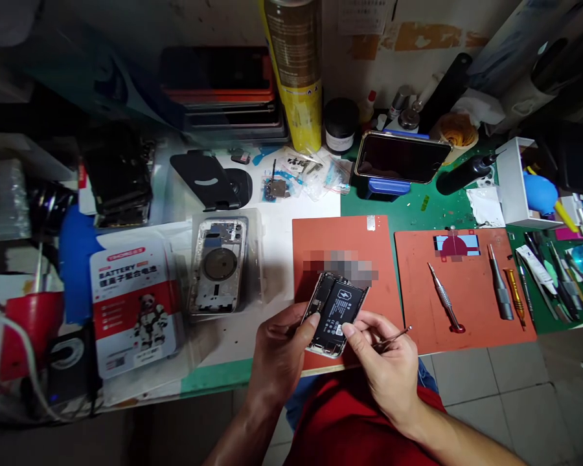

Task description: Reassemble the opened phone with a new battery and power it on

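Observation:
An opened phone [331, 314], its black battery [341, 310] and circuit board showing, is held tilted above an orange mat [344, 233]. My left hand [284, 346] grips its left edge, the thumb lying over the inner parts. On the other side my right hand [386, 356] pinches the right edge, thumb near the battery's lower corner. A thin metal tool [398, 335] also sticks out from between the right fingers; its exact kind I cannot make out. The far end of the phone meets a blurred patch.
To the left lie a phone housing [217, 264] in a clear tray and a battery package [133, 301]. A second orange mat [466, 285] bears a screwdriver [445, 298] and other tools. Behind stand a phone on a blue stand [391, 188] and a yellow can [301, 110].

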`<action>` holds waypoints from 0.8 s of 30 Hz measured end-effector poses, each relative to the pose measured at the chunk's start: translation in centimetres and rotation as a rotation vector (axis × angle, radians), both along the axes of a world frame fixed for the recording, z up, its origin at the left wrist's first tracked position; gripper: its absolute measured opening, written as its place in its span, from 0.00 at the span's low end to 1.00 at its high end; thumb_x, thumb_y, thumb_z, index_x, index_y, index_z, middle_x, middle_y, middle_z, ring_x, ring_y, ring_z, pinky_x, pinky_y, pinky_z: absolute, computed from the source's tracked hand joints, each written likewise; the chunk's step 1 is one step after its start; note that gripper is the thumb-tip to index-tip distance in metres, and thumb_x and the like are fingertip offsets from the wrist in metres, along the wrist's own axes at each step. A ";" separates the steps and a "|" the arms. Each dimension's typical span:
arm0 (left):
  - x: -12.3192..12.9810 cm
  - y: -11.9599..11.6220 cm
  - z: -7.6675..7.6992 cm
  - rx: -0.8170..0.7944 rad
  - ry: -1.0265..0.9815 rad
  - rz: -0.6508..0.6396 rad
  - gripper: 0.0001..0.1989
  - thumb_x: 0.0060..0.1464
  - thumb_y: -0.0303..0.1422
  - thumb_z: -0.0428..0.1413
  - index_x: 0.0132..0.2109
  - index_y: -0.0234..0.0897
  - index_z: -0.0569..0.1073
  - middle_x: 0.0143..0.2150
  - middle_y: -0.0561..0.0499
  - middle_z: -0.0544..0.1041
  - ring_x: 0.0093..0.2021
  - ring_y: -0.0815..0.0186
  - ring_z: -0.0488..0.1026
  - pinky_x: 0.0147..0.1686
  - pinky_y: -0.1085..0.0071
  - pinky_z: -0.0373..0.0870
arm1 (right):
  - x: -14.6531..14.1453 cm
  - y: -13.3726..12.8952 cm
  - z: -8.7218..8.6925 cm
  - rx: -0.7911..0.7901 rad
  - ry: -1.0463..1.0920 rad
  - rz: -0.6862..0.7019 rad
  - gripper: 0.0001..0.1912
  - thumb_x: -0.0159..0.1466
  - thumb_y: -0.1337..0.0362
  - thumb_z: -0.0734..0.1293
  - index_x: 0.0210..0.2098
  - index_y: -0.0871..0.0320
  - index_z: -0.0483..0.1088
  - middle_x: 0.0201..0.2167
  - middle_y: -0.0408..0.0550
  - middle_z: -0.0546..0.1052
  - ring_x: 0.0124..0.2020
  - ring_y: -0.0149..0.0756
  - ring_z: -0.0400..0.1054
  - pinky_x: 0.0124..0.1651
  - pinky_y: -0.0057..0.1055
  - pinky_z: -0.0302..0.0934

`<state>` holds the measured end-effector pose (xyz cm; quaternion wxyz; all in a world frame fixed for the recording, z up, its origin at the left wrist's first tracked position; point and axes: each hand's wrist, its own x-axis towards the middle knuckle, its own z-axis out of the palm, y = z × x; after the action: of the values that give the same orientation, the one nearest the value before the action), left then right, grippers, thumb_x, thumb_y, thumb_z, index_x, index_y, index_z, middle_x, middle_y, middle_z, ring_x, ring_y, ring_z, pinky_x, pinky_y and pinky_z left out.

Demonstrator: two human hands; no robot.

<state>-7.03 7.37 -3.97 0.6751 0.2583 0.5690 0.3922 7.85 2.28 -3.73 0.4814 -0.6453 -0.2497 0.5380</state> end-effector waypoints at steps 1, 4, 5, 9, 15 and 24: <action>-0.1 0.0 0.0 0.001 -0.006 -0.011 0.13 0.54 0.40 0.69 0.44 0.38 0.88 0.39 0.46 0.88 0.40 0.52 0.85 0.43 0.61 0.82 | 0.0 0.0 0.0 -0.001 0.000 -0.004 0.16 0.65 0.51 0.77 0.42 0.59 0.83 0.25 0.43 0.74 0.22 0.28 0.61 0.26 0.27 0.63; -0.4 -0.2 -0.4 0.004 -0.032 -0.043 0.13 0.57 0.40 0.68 0.47 0.39 0.88 0.42 0.46 0.88 0.43 0.52 0.85 0.45 0.62 0.81 | 0.0 0.1 0.0 -0.005 0.005 -0.008 0.17 0.65 0.51 0.77 0.42 0.59 0.83 0.25 0.43 0.75 0.22 0.28 0.61 0.26 0.27 0.63; -0.5 -0.3 -0.5 0.008 -0.034 -0.049 0.13 0.58 0.39 0.68 0.48 0.39 0.88 0.43 0.46 0.88 0.43 0.52 0.85 0.45 0.62 0.81 | 0.0 0.1 0.1 -0.007 0.007 -0.010 0.17 0.65 0.51 0.77 0.42 0.59 0.83 0.25 0.43 0.75 0.22 0.28 0.61 0.26 0.27 0.63; -0.6 -0.6 -0.9 0.026 0.002 -0.050 0.14 0.59 0.39 0.68 0.49 0.39 0.87 0.45 0.45 0.88 0.43 0.52 0.85 0.46 0.61 0.81 | -0.1 0.0 0.1 -0.010 0.007 -0.012 0.18 0.65 0.50 0.77 0.42 0.59 0.83 0.24 0.43 0.74 0.22 0.28 0.61 0.25 0.27 0.63; -0.5 -0.4 -0.6 0.023 -0.008 -0.039 0.14 0.57 0.40 0.68 0.47 0.39 0.88 0.42 0.46 0.88 0.42 0.52 0.85 0.44 0.62 0.81 | -0.1 -0.1 -0.1 -0.002 0.006 -0.005 0.16 0.65 0.52 0.77 0.43 0.59 0.83 0.26 0.44 0.75 0.23 0.28 0.61 0.27 0.27 0.62; -0.5 0.0 0.0 0.032 0.022 -0.085 0.17 0.58 0.44 0.68 0.48 0.37 0.87 0.43 0.45 0.88 0.43 0.52 0.85 0.45 0.61 0.81 | -0.3 0.1 -0.2 -0.013 0.117 -0.050 0.16 0.64 0.52 0.79 0.42 0.59 0.82 0.28 0.44 0.78 0.25 0.27 0.63 0.30 0.26 0.64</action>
<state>-7.54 7.34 -3.92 0.6807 0.2970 0.5584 0.3695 7.53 2.38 -3.95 0.5041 -0.6219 -0.2014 0.5644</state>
